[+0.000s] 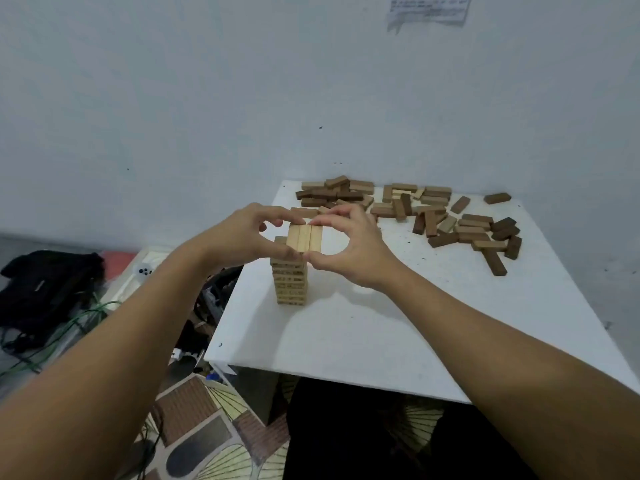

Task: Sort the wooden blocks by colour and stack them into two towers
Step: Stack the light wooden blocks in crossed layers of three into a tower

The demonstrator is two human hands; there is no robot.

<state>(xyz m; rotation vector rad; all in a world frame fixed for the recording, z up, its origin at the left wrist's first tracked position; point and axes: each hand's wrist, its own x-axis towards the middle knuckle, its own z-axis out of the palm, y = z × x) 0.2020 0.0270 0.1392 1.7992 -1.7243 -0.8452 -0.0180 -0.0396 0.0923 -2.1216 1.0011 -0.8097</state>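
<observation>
Hands (304, 237): two pinching three pale blocks (304, 239) | tower (290, 282): one

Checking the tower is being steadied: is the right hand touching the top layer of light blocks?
Touching. The head view shows the right hand with thumb and fingertips against the top layer of the light tower.

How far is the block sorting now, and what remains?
Done: one light tower stands several layers high. In hand: left hand and right hand hold its top layer. Left: the loose pile, mostly dark; no dark tower is visible yet.
</observation>
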